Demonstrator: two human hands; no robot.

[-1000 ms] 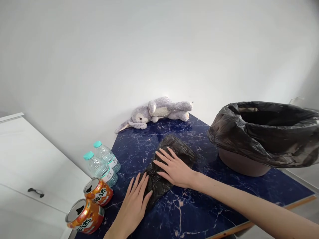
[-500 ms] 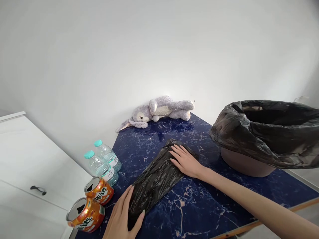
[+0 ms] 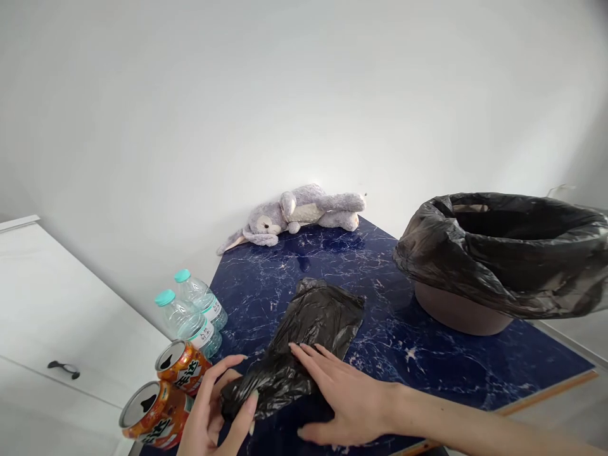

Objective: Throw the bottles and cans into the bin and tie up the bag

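A black plastic bag [image 3: 325,313], folded into a crinkled strip, lies across the dark blue marbled table [image 3: 403,367]. At its near end my left hand [image 3: 211,408] has its thumb and curled fingers closed around the plastic. My right hand [image 3: 349,399] rests on the bag's near half, its fingers stretched out and lying on the film, the thumb spread toward the table's near edge. Just left of my left hand stand two opened orange drink cans [image 3: 183,367]. Two clear bottles with turquoise caps [image 3: 190,320] stand behind the cans.
On the right stands a brownish bin [image 3: 460,310] lined with a black bag [image 3: 498,278] folded over its rim. A grey plush rabbit [image 3: 304,212] lies at the far table edge against the wall. A white cabinet [image 3: 57,310] is at the left.
My right hand has slid from the bag's far end toward me. My left hand has curled around the near end, and the bag is more bunched there.
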